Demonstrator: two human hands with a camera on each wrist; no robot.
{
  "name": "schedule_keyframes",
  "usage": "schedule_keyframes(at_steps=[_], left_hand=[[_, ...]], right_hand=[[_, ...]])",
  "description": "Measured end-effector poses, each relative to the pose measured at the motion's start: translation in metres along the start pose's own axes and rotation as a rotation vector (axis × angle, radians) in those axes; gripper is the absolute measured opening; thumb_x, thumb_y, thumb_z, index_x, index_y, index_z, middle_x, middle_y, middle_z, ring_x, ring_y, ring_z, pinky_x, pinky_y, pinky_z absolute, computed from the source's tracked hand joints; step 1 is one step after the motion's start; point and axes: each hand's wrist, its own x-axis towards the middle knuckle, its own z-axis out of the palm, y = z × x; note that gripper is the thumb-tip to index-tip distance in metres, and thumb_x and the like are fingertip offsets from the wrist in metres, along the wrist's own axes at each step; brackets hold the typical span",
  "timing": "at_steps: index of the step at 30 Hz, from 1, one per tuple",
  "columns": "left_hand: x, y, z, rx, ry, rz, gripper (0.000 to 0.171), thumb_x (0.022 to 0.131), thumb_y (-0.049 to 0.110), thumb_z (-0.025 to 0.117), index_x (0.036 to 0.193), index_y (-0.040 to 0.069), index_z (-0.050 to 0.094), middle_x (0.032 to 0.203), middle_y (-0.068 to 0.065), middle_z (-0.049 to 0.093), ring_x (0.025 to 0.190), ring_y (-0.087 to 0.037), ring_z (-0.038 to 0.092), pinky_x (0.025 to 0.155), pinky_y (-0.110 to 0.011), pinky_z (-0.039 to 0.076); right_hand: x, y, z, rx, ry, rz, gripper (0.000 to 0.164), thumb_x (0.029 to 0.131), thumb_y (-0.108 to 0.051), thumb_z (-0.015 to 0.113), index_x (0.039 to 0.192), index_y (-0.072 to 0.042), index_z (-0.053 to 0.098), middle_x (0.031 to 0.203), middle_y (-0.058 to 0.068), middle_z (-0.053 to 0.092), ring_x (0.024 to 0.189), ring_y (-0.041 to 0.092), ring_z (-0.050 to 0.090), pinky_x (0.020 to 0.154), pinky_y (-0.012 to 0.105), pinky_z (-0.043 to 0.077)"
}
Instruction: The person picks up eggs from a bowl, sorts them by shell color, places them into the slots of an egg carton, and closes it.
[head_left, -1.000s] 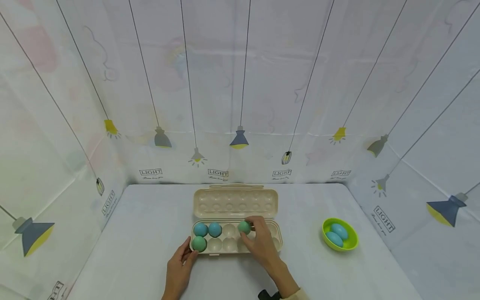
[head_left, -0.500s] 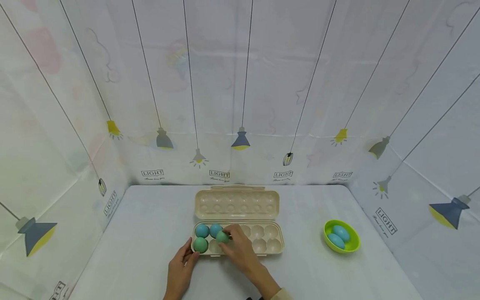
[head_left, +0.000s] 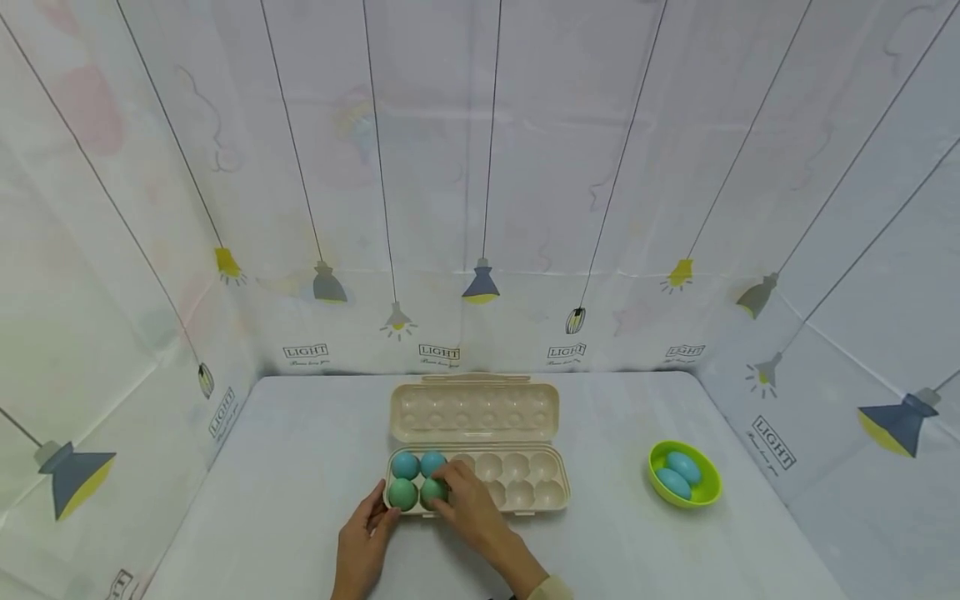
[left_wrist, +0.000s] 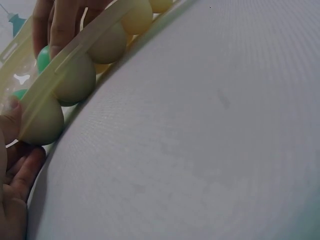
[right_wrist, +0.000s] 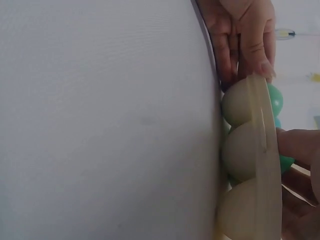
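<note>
A cream egg carton [head_left: 531,479] lies on the white table with its lid swung back. Two blue eggs [head_left: 406,465] fill the left back cups, and a green egg [head_left: 402,495] sits in the front left cup. Beside it, a second green egg [head_left: 432,492] is down in its cup, with my right hand [head_left: 476,515] still pinching it between thumb and fingers. My left hand [head_left: 362,546] grips the carton's front left corner. In the left wrist view, the left thumb [left_wrist: 12,112] lies at the rim and the fingers reach under the end cup.
A lime green bowl [head_left: 707,500] with two blue eggs [head_left: 683,468] stands to the right of the carton. White sheets [head_left: 480,167] printed with lamps rise behind the table and on both sides.
My right hand has carried the second green egg leftward over the carton and down into the front cup beside the first. The left hand has stayed at the corner.
</note>
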Motion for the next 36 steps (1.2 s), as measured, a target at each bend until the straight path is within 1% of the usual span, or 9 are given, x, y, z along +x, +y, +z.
schedule_keyframes(at_steps=[3,7,12,18,23,26,28,33,36], left_hand=[[-0.001,0.0,0.001,0.002,0.002,0.003,0.059,0.095,0.035,0.07,0.145,0.009,0.052,0.131,-0.012,0.066,0.108,-0.016,0.07,0.086,-0.013,0.057],[-0.002,0.002,0.0,0.011,-0.004,-0.007,0.06,0.095,0.037,0.069,0.145,0.009,0.052,0.13,-0.012,0.067,0.108,-0.019,0.071,0.086,-0.013,0.057],[-0.002,0.005,-0.002,0.035,-0.01,-0.037,0.06,0.095,0.037,0.069,0.146,0.01,0.051,0.129,-0.012,0.067,0.107,-0.017,0.07,0.086,-0.013,0.056],[-0.002,0.006,-0.002,0.033,-0.014,-0.056,0.061,0.094,0.037,0.07,0.146,0.01,0.051,0.127,-0.011,0.068,0.108,-0.018,0.07,0.086,-0.013,0.056],[-0.003,0.004,-0.001,0.041,-0.012,-0.053,0.062,0.094,0.039,0.069,0.146,0.01,0.052,0.127,-0.012,0.067,0.108,-0.02,0.07,0.086,-0.013,0.056],[-0.002,0.004,-0.001,0.04,-0.012,-0.046,0.062,0.094,0.04,0.069,0.146,0.01,0.052,0.128,-0.012,0.067,0.109,-0.021,0.07,0.086,-0.013,0.056],[-0.002,0.005,-0.001,0.04,-0.013,-0.048,0.062,0.094,0.04,0.068,0.146,0.011,0.051,0.128,-0.011,0.067,0.11,-0.021,0.07,0.087,-0.013,0.056],[0.0,0.006,-0.001,0.054,-0.023,-0.07,0.063,0.094,0.042,0.068,0.146,0.011,0.051,0.129,-0.011,0.067,0.11,-0.021,0.07,0.087,-0.012,0.055],[0.0,0.006,0.0,0.068,-0.028,-0.079,0.065,0.094,0.045,0.067,0.146,0.01,0.051,0.13,-0.011,0.067,0.11,-0.02,0.069,0.088,-0.012,0.055]], right_hand=[[0.0,0.001,0.001,-0.008,-0.022,-0.003,0.034,0.082,-0.018,0.084,0.111,-0.011,0.067,0.108,0.0,0.063,0.101,0.014,0.065,0.085,0.025,0.059],[0.002,0.001,0.0,0.016,-0.047,-0.011,0.034,0.081,-0.016,0.083,0.111,-0.01,0.069,0.109,0.001,0.067,0.103,0.016,0.066,0.087,0.026,0.059],[0.005,-0.001,-0.003,0.059,-0.106,0.032,0.033,0.084,-0.016,0.081,0.114,-0.01,0.069,0.113,0.001,0.068,0.107,0.018,0.066,0.092,0.029,0.058],[0.006,-0.002,-0.005,0.058,-0.146,0.068,0.034,0.085,-0.018,0.08,0.116,-0.01,0.069,0.115,0.0,0.067,0.11,0.019,0.065,0.095,0.031,0.057],[0.005,-0.003,-0.008,0.043,-0.17,0.072,0.036,0.087,-0.023,0.078,0.119,-0.01,0.067,0.118,0.001,0.067,0.112,0.019,0.064,0.097,0.031,0.056],[0.004,-0.003,-0.014,0.035,-0.148,0.046,0.037,0.088,-0.023,0.076,0.12,-0.008,0.067,0.119,0.004,0.066,0.113,0.019,0.063,0.097,0.032,0.056],[0.003,-0.003,-0.02,0.012,-0.115,0.022,0.035,0.089,-0.023,0.076,0.12,-0.009,0.066,0.119,0.004,0.065,0.114,0.019,0.062,0.096,0.031,0.057],[0.0,0.001,-0.036,-0.077,-0.001,-0.028,0.032,0.09,-0.022,0.076,0.118,-0.013,0.066,0.119,-0.001,0.064,0.113,0.017,0.061,0.093,0.032,0.058],[-0.002,0.006,-0.045,-0.103,0.074,-0.059,0.034,0.086,-0.017,0.08,0.117,-0.013,0.067,0.116,-0.001,0.065,0.111,0.018,0.062,0.093,0.033,0.057]])
